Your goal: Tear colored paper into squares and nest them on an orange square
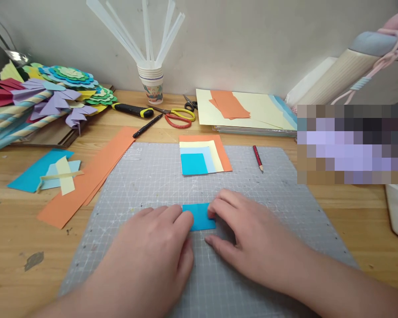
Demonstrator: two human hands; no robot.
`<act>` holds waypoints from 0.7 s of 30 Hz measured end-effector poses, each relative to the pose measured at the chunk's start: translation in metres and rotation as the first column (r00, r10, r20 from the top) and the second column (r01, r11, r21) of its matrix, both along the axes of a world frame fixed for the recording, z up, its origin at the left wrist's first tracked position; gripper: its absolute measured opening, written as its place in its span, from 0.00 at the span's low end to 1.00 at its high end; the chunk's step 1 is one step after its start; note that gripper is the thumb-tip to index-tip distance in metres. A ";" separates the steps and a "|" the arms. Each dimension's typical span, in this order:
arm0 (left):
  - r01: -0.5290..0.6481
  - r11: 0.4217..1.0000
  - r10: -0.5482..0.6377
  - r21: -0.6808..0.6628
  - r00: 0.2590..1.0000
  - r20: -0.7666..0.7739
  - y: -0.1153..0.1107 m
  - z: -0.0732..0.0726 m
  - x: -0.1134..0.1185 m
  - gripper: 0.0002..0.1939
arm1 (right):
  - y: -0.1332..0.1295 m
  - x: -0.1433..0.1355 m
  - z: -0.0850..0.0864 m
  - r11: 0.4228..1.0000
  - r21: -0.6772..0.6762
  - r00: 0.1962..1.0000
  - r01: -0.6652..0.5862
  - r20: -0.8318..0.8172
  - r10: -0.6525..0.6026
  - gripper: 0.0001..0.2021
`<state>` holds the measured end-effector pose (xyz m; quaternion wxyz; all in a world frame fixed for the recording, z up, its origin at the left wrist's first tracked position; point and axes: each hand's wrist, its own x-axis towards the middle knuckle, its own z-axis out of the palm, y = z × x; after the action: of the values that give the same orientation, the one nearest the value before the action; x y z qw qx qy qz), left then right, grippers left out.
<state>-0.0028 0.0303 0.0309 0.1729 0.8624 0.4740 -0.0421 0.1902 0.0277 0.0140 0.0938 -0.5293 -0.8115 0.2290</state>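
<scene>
A small blue folded paper (200, 217) lies flat on the grey cutting mat (268, 190), its long side running left to right. My left hand (155, 247) is closed over its left end, fingers curled and the index finger pressed against it. At the right end, my right hand (242, 229) has its bent fingertips on the paper, with the thumb on the mat just below its edge. Behind the hands rests a stack of squares in graded sizes: a blue square (193, 164) on top, then pale blue, cream and an orange square (223, 152) at the bottom.
A red pencil (258, 159) is on the mat. Orange strips (93, 176) and blue scraps (41, 170) lie left. Farther back are scissors (179, 120), a black pen (147, 126), a utility knife (132, 110), paper cups (152, 88), paper sheets (260, 108) and paper flowers (66, 79).
</scene>
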 end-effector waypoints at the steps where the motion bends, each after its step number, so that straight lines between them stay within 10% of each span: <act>1: -0.007 1.000 0.007 0.003 1.000 0.016 0.001 -0.001 0.001 0.09 | 0.001 0.000 -0.001 1.000 -0.020 1.000 0.003 -0.023 -0.003 0.05; 16: 0.168 0.921 -0.271 0.352 0.924 0.268 0.008 -0.017 -0.002 0.09 | 0.004 -0.005 0.005 0.956 -0.274 0.873 0.102 -0.436 -0.218 0.08; 19: -0.011 0.950 -0.149 0.313 0.863 0.482 0.007 -0.014 -0.003 0.10 | 0.004 -0.001 0.005 0.960 -0.249 0.770 0.129 -0.585 -0.255 0.07; 21: -0.175 0.983 0.098 0.057 0.758 0.645 0.008 -0.011 -0.002 0.08 | 0.002 0.002 0.002 0.976 -0.139 0.734 0.168 -0.644 -0.217 0.05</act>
<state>-0.0050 0.0383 0.0198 0.2769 0.7967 0.4500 0.2934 0.1923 0.0299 0.0158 0.3761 -0.4996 -0.6593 0.4175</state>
